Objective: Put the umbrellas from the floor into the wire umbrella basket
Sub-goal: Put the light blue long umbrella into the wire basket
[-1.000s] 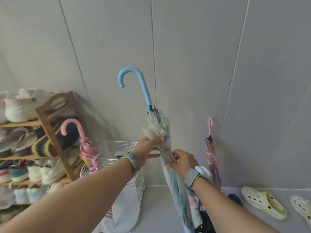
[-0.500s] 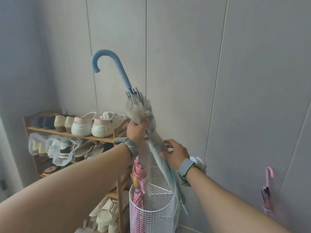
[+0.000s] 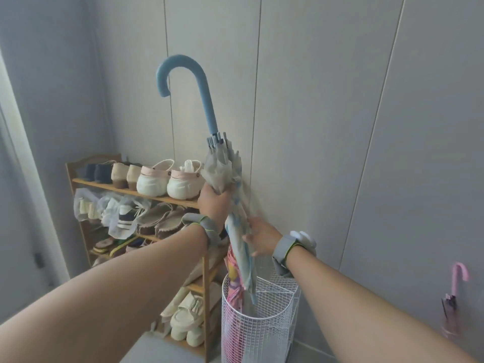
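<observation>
I hold a folded clear umbrella with a blue hooked handle (image 3: 207, 108) upright over the white wire umbrella basket (image 3: 262, 328). My left hand (image 3: 214, 203) grips its bunched canopy near the top. My right hand (image 3: 259, 237) holds the canopy lower down. The umbrella's blue tip sits just inside the basket's rim. A pink patterned umbrella (image 3: 234, 281) stands in the basket, partly hidden behind the blue one. Another umbrella with a pink handle (image 3: 455, 292) leans against the wall at the far right.
A wooden shoe rack (image 3: 207, 273) full of shoes stands right beside the basket on the left. The grey panelled wall (image 3: 340, 127) is directly behind the basket. A strip of floor shows at the bottom near the rack.
The umbrella has been brought upright and lowered, so its tip now enters the basket. Both hands kept their hold and the view has moved closer to the basket.
</observation>
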`<state>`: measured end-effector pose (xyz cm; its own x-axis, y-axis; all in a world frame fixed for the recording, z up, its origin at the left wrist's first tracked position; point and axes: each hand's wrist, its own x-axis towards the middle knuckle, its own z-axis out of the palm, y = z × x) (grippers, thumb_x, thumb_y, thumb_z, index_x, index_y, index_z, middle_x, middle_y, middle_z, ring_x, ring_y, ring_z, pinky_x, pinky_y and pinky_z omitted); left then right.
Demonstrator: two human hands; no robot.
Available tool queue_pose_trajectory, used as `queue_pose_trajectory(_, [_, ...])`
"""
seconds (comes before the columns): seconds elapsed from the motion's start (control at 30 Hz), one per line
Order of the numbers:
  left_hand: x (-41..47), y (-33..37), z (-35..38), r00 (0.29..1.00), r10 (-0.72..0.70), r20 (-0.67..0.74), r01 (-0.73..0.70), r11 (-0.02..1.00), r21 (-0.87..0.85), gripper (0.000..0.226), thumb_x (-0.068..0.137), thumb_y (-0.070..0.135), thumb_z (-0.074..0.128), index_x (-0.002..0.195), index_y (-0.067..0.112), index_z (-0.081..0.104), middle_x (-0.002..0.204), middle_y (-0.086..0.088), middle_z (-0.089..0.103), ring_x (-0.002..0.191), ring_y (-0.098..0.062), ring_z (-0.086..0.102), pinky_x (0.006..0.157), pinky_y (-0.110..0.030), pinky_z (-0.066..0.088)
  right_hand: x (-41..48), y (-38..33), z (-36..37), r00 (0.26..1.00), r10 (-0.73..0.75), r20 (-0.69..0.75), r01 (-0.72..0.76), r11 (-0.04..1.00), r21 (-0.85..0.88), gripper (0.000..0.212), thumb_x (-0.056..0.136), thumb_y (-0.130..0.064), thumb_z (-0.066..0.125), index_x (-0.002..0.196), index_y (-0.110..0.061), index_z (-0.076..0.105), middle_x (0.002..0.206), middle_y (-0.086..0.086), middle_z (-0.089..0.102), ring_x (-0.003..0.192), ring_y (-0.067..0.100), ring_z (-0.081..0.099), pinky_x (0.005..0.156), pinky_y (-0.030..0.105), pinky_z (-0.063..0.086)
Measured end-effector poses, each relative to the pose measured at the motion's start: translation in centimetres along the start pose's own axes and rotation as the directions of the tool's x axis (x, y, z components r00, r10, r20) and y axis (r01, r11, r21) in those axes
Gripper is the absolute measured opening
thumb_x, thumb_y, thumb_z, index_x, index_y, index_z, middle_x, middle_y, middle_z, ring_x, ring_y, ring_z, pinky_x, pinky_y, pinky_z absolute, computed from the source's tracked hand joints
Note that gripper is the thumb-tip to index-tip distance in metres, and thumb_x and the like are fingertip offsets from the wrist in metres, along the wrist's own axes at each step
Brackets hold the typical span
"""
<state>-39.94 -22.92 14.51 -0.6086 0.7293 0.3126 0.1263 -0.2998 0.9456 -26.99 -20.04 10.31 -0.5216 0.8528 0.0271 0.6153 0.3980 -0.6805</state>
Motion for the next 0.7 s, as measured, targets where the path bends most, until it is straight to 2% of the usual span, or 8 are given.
queue_pose_trajectory(0.07, [-0.2,-3.9,0.4,0.999,-0.048,0.021,0.046,0.996,0.071,0.054,0.068,0.042,0.071,0.117,0.021,0.062,0.108,-0.001,0.07,0.101,-0.024,0.066,0.089,-0.046,0.055,0.2,1.8,1.2,0.998,0.032,0.046,-0.031,0.999,-0.019,0.04,0.092,-0.009,0.052,0.131,-0.005,0.05,0.126,0.015,0.058,0.114,0.033,0.058,0.071,0.029,0.052])
queue_pose_trajectory(0.13, [-0.2,-8.0,1.0,0.99,-0.134,0.051,0.126,0.983,0.13,0.055,0.068,0.039,0.072,0.119,0.021,0.061,0.11,-0.003,0.069,0.104,-0.028,0.065,0.09,-0.045,0.054,0.4,3.9,2.1,0.994,0.075,0.076,-0.074,0.997,-0.013,0.036,0.093,-0.016,0.055,0.127,-0.005,0.055,0.113,0.009,0.061,0.107,0.026,0.059,0.069,0.021,0.05])
queue_pose_trajectory(0.27, [-0.2,-15.9,2.7,0.969,-0.248,0.001,0.238,0.934,0.266,0.037,0.076,0.028,0.072,0.108,0.013,0.064,0.098,-0.005,0.068,0.1,-0.032,0.066,0.085,-0.036,0.052,1.0,9.8,3.8,0.98,0.192,0.052,-0.187,0.979,-0.078,0.043,0.094,-0.029,0.053,0.134,-0.013,0.052,0.133,0.009,0.059,0.122,0.028,0.055,0.102,0.034,0.045])
queue_pose_trajectory(0.37, [0.1,-21.1,4.1,0.94,-0.341,-0.02,0.325,0.873,0.365,0.036,0.078,0.028,0.071,0.107,0.007,0.064,0.104,-0.014,0.069,0.099,-0.035,0.065,0.089,-0.045,0.054,1.4,15.2,5.2,0.945,0.317,0.083,-0.3,0.939,-0.167,0.051,0.095,-0.028,0.053,0.143,-0.015,0.041,0.143,0.008,0.05,0.127,0.028,0.052,0.105,0.036,0.043])
queue_pose_trajectory(0.5, [0.6,-26.4,5.8,0.906,-0.422,-0.031,0.381,0.779,0.498,0.043,0.079,0.033,0.072,0.112,0.007,0.064,0.111,-0.013,0.068,0.104,-0.033,0.065,0.092,-0.042,0.053,1.9,20.6,7.3,0.906,0.408,0.112,-0.374,0.897,-0.237,0.051,0.097,-0.019,0.049,0.146,-0.018,0.034,0.148,0.011,0.043,0.131,0.029,0.048,0.107,0.035,0.041])
queue_pose_trajectory(0.6, [0.5,-29.2,6.8,0.864,-0.502,-0.037,0.421,0.68,0.6,0.048,0.072,0.042,0.075,0.106,0.011,0.062,0.105,-0.009,0.067,0.093,-0.029,0.065,0.079,-0.032,0.051,2.3,23.2,8.8,0.907,0.401,0.129,-0.36,0.897,-0.257,0.055,0.097,-0.007,0.047,0.149,-0.014,0.031,0.158,0.011,0.024,0.144,0.028,0.029,0.117,0.034,0.028])
queue_pose_trajectory(0.67, [-0.2,-30.6,7.1,0.855,-0.519,-0.016,0.415,0.665,0.621,0.039,0.069,0.042,0.076,0.092,0.014,0.062,0.092,-0.007,0.067,0.079,-0.026,0.063,0.07,-0.03,0.048,2.5,24.6,9.6,0.919,0.38,0.11,-0.34,0.901,-0.27,0.055,0.097,-0.01,0.048,0.149,-0.014,0.03,0.162,0.007,0.01,0.149,0.024,0.014,0.12,0.031,0.018])
queue_pose_trajectory(0.7, [-0.6,-31.4,7.4,0.866,-0.499,-0.013,0.398,0.675,0.621,0.041,0.068,0.041,0.076,0.096,0.015,0.063,0.092,-0.008,0.068,0.08,-0.027,0.064,0.07,-0.03,0.048,2.7,25.3,9.9,0.923,0.375,0.089,-0.341,0.903,-0.261,0.055,0.097,-0.01,0.049,0.149,-0.014,0.031,0.162,0.007,0.008,0.15,0.022,0.012,0.12,0.03,0.017])
